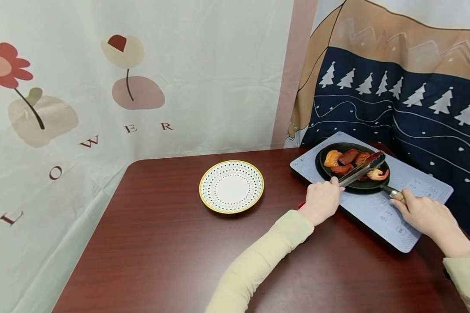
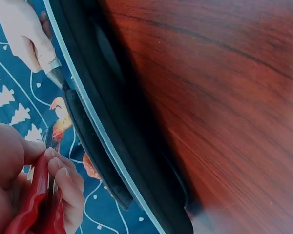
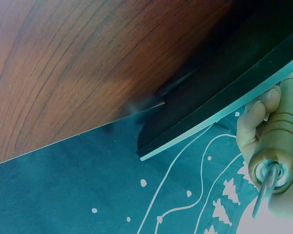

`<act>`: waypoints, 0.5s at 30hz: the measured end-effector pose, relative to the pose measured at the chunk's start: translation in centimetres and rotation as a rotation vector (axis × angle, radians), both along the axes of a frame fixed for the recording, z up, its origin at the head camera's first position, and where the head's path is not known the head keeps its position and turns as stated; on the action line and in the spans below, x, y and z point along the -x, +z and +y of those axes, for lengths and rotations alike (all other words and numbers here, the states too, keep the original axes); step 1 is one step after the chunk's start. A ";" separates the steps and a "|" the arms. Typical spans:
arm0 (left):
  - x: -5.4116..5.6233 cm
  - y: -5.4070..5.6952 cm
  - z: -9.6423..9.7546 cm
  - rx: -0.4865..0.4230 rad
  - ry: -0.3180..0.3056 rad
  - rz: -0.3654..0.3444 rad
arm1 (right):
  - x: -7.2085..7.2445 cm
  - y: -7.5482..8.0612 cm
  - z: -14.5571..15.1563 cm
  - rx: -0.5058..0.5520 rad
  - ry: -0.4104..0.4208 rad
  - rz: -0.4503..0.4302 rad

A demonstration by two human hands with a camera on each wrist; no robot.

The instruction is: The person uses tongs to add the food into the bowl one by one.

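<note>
My left hand [image 1: 323, 199] grips metal tongs [image 1: 356, 173] by their red handles [image 2: 38, 197]. Their tips reach into a small black frying pan [image 1: 366, 187] among browned pieces of food and a shrimp [image 1: 377, 174]. With my right hand [image 1: 427, 214] I hold the pan's wooden handle [image 3: 283, 134], fingers curled round it. The pan sits on a flat cooktop with a light blue-grey top [image 1: 401, 174]. Whether the tongs pinch a piece of food I cannot tell.
A round white plate [image 1: 232, 187] with a yellow rim and dotted pattern lies on the dark red-brown wooden table [image 1: 160, 243], left of the cooktop. Behind the table hang a pale flower-print cloth [image 1: 219, 78] and a navy cloth with white trees [image 1: 348, 98].
</note>
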State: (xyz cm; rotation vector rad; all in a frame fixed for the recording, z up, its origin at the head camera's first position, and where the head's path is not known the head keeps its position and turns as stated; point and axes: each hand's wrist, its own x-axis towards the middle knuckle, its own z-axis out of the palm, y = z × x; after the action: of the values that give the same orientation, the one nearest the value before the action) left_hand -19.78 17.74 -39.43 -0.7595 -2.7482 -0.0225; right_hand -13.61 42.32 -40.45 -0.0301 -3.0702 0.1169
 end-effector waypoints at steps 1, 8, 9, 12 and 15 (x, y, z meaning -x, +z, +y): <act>0.0 0.0 0.1 0.001 -0.003 -0.006 | 0.0 0.0 0.0 0.000 -0.001 -0.002; 0.0 0.3 0.6 0.010 -0.014 -0.067 | 0.0 0.1 0.0 -0.005 0.000 -0.011; 0.0 0.4 0.7 0.013 -0.013 -0.073 | 0.0 0.1 -0.1 -0.004 0.002 -0.007; 0.0 0.5 0.7 0.016 -0.004 -0.081 | 0.0 0.0 -0.1 -0.006 0.005 -0.002; 0.0 0.5 0.7 0.018 0.009 -0.074 | 0.0 0.1 -0.2 -0.007 0.003 -0.006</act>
State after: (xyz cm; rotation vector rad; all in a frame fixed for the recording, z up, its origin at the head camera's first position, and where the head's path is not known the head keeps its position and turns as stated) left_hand -19.80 18.42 -38.96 -0.7655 -2.8253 -0.0246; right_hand -13.57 42.14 -40.36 -0.0257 -3.0770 0.1068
